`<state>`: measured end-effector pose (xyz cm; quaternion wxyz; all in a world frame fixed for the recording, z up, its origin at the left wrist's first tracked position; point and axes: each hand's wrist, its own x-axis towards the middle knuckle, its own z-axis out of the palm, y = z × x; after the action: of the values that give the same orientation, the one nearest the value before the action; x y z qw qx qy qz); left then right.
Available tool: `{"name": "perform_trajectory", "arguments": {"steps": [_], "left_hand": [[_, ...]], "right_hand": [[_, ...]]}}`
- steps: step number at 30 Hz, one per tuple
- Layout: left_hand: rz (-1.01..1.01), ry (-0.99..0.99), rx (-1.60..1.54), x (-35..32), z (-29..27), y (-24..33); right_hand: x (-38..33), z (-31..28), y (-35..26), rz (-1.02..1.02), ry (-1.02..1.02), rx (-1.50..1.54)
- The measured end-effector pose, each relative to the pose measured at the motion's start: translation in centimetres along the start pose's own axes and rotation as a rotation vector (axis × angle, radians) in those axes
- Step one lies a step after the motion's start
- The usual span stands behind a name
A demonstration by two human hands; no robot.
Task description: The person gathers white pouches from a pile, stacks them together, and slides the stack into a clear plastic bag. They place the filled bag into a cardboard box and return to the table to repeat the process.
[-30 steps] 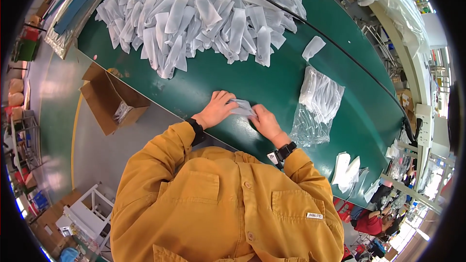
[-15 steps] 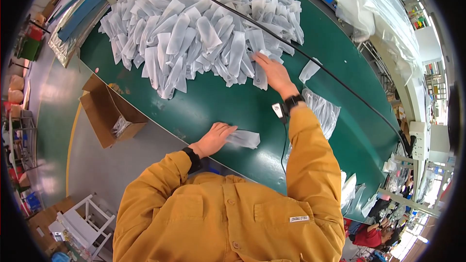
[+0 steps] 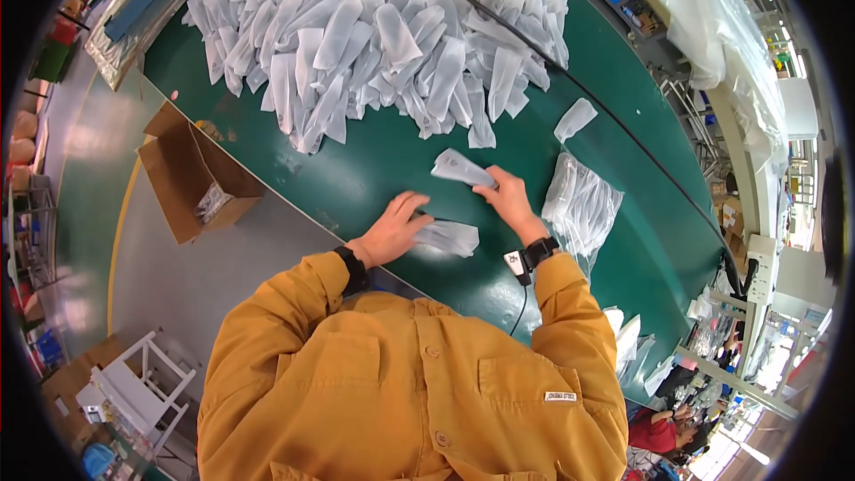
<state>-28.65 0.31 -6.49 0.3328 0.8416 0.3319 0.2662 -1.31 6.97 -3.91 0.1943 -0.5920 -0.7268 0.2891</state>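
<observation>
Two hands of mine are at work near the front edge of the green tabletop (image 3: 356,180): the right hand (image 3: 514,203) pinches one end of a frosted pouch (image 3: 461,167) between thumb and fingers, while the left hand (image 3: 392,232), fingers loosely curled, is at the left end of a second pouch (image 3: 451,238) lying on the tabletop. Whether it grips that one or only rests there, I cannot tell.

As far as I can judge, only a small share is done: a clear plastic bag (image 3: 581,200) filled with long, pale pieces lies right of my right hand. Much more seems left, since a wide heap of pouches (image 3: 383,44) spreads toward the far edge, and one loose pouch (image 3: 575,119) lies by itself just beyond the bag.

What I pinch is whitish grey, long and slim, broader at its free end, with a small dark mark there. Its neighbour is crinkled and softly shiny. Both are too cloudy for me to make out any contents.
</observation>
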Motion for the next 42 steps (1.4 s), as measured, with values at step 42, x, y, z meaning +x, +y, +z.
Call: {"name": "perform_trajectory", "arguments": {"steps": [42], "left_hand": [[0.046, -0.185, 0.260, 0.7, 0.5, 1.3]], "right_hand": [[2.2, 1.5, -3.7, -0.181, -0.109, -0.074]]}}
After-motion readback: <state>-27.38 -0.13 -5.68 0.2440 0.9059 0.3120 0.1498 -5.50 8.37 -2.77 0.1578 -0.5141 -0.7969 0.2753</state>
